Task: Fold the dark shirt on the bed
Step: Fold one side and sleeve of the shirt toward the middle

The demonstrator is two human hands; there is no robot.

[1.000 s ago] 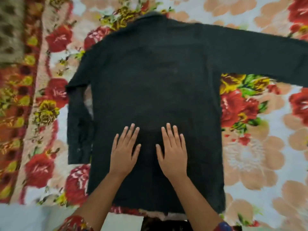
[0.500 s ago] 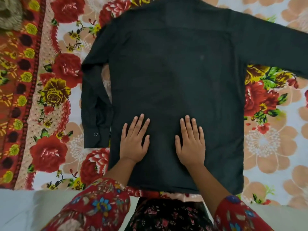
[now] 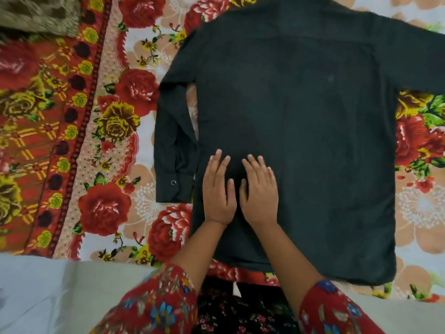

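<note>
The shirt (image 3: 301,141) lies spread flat on the floral cover (image 3: 108,145), with its hem at the near edge of the bed and its shoulders far. Its left sleeve (image 3: 169,131) is bent down alongside the body. The cuff (image 3: 168,192), which bears a snap (image 3: 173,182), lies just left of the hands. The right sleeve (image 3: 419,51) stretches away to the right and runs out of view.

Both hands rest palm down on the near left part of the shirt's body, side by side with thumbs almost touching. The left hand (image 3: 218,196) sits just inside the shirt's left edge, and the right hand (image 3: 260,198) is just right of it. The fingers of both are straight and released, pointing far and grasping nothing. Red sleeves (image 3: 156,307) cover the upper arms. A brownish blanket (image 3: 38,15) lies blurred in the far left corner.
</note>
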